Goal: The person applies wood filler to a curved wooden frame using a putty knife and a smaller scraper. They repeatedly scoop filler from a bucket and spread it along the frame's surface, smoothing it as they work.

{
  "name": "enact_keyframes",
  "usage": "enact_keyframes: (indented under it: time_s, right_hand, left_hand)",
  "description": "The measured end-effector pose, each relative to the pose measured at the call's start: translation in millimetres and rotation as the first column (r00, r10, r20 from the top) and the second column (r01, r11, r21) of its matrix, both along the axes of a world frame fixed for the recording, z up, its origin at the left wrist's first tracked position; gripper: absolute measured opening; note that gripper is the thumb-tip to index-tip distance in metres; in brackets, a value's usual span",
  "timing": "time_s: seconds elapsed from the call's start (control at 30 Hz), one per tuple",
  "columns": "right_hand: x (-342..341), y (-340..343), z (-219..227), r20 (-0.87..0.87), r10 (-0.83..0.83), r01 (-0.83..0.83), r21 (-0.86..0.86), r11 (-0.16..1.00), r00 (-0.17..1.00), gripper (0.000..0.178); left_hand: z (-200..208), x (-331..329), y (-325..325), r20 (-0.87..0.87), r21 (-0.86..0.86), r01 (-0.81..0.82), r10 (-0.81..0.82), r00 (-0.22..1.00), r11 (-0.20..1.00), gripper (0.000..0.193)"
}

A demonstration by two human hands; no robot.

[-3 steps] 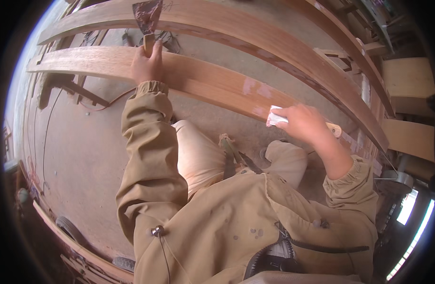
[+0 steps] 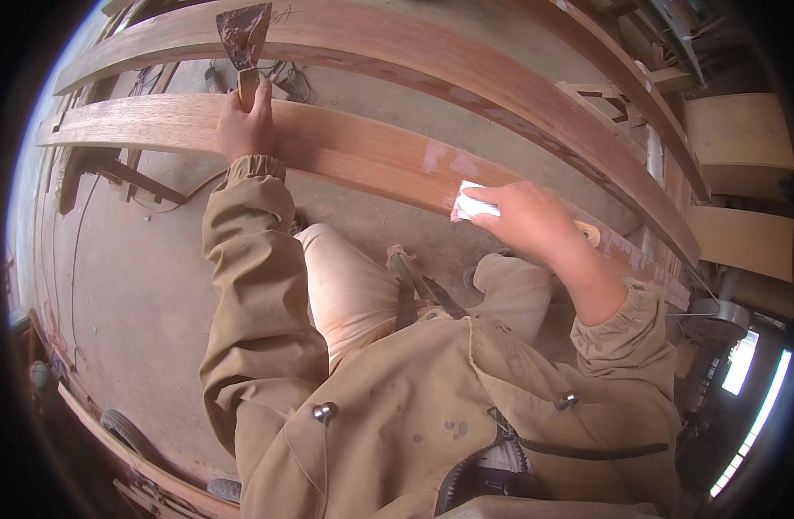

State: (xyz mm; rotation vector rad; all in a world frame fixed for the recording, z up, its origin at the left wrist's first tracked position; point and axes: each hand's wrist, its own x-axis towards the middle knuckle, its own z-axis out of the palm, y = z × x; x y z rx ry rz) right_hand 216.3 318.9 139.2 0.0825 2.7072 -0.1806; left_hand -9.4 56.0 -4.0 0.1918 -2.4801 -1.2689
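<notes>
My left hand (image 2: 245, 125) is closed round the wooden handle of a wide putty knife (image 2: 242, 36), its dark blade pointing away and smeared with pinkish-brown putty. The hand also rests against a long curved wooden board (image 2: 345, 143). Farther right, my right hand (image 2: 527, 216) grips a second putty knife (image 2: 477, 201). Its white blade has pinkish putty at the edge and lies at the board's near edge; a pale wooden handle end shows behind the hand. Pink putty patches (image 2: 449, 159) mark the board just beyond the blade.
Another long curved board (image 2: 397, 43) runs parallel beyond, with a third (image 2: 613, 78) at the far right. Wooden supports (image 2: 129, 173) stand beneath the left ends. Cables and tools (image 2: 284, 82) lie on the concrete floor (image 2: 146, 285). Curved panels (image 2: 743, 242) are at the right.
My right hand has slid slightly left along the board with its putty knife. The whole view has shifted a little; my left hand keeps its hold.
</notes>
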Motion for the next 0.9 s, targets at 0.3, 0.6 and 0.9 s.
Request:
enact_keyframes:
  time_s: [0.3,0.6,0.9]
  right_hand:
    - [21.0,0.9,-3.0,0.123,0.031,-0.036,0.037,0.999,0.992,0.031]
    - [10.0,-2.7,-4.3,0.18,-0.023,0.017,0.034,0.999,0.983,0.031]
    - [-10.6,-32.9,-15.9,-0.054,-0.102,0.084,-0.269,0.959,0.993,0.031]
  left_hand:
    - [6.7,16.5,-7.0,0.126,-0.011,0.017,-0.015,0.992,1.0,0.044]
    - [5.2,12.4,-15.0,0.073,-0.063,0.014,-0.01,0.997,0.998,0.046]
    - [7.2,13.6,-10.6,0.025,-0.11,-0.036,0.039,0.999,0.993,0.048]
